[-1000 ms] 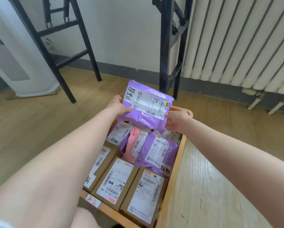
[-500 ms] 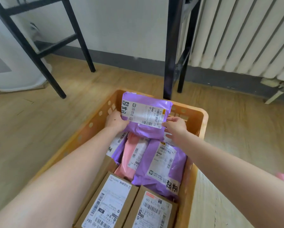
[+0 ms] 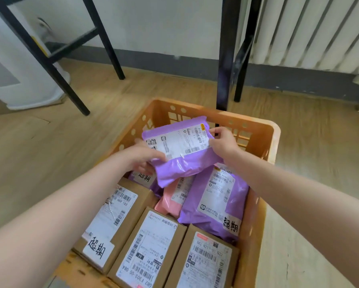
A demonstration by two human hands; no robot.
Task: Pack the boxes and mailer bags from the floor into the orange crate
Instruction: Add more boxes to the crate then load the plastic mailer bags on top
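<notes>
Purple mailer lower between both hands, over orange crate

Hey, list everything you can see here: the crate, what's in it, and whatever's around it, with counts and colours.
crate: one, orange, on the floor, centre
held mailer bag: one, purple, over the crate's far end
purple mailer bags: two, lying in the far half, the left one mostly hidden
pink mailer bag: one, between them
cardboard boxes: three, brown, near half
metal frames: two, black, behind the crate
radiator: one, white, right wall
appliance: one, white, far left
left hand: grips the held bag's left edge
right hand: pinches its right edge
</notes>
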